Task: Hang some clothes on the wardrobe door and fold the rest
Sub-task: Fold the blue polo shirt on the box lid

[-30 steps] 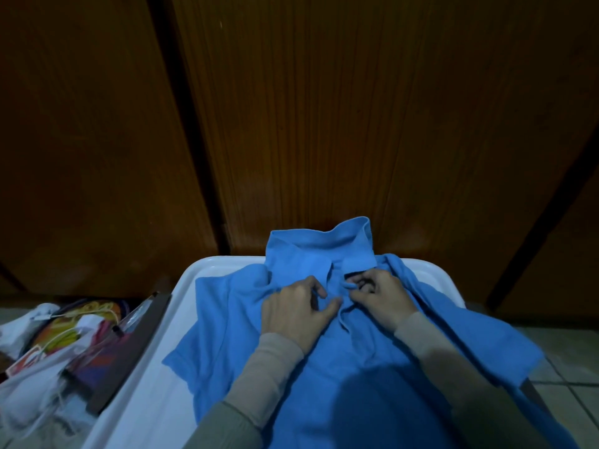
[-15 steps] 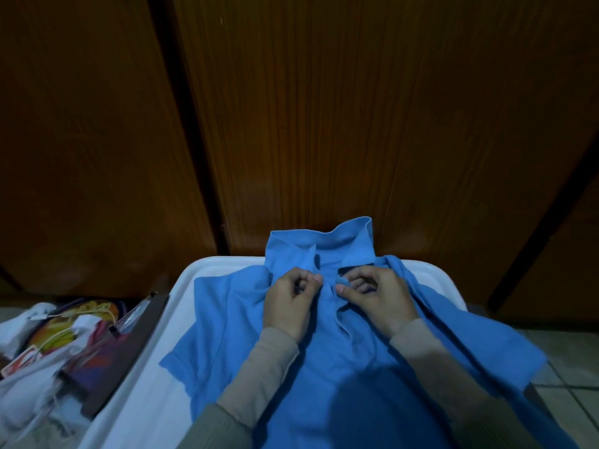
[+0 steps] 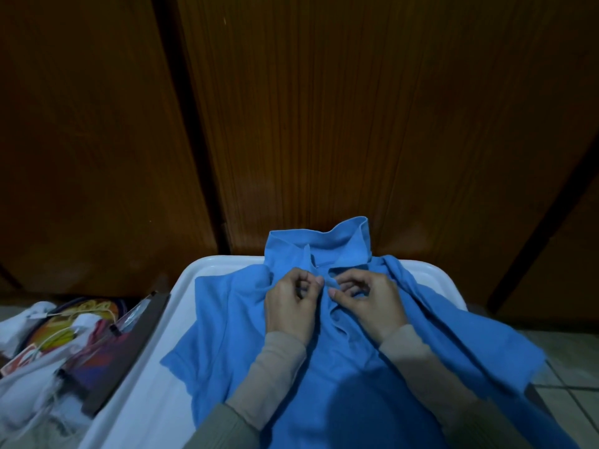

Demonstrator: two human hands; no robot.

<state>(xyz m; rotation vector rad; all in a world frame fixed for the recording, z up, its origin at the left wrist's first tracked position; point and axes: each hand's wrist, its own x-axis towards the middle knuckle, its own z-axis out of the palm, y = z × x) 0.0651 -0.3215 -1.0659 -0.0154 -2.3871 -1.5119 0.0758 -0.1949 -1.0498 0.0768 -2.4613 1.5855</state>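
A blue polo shirt (image 3: pixel 324 367) lies face up on a white table (image 3: pixel 168 322), its collar standing up against the wardrobe door (image 3: pixel 356 124). My left hand (image 3: pixel 290 306) pinches the left edge of the shirt's front placket just below the collar, fingers curled. My right hand (image 3: pixel 368 303) pinches the opposite edge of the placket, thumb tip touching the fabric close to the left hand. Both hands meet at the neck opening. The right sleeve of the shirt hangs over the table's right edge.
Dark wooden wardrobe doors fill the background behind the table. To the left, a pile of white cloth, colourful items and a dark flat board (image 3: pixel 97 358) lies beside the table. Tiled floor (image 3: pixel 577 384) shows at the lower right.
Both hands went from lying on the shirt's chest to curling their fingers and pinching the placket edges at the neck. They shifted slightly up towards the collar.
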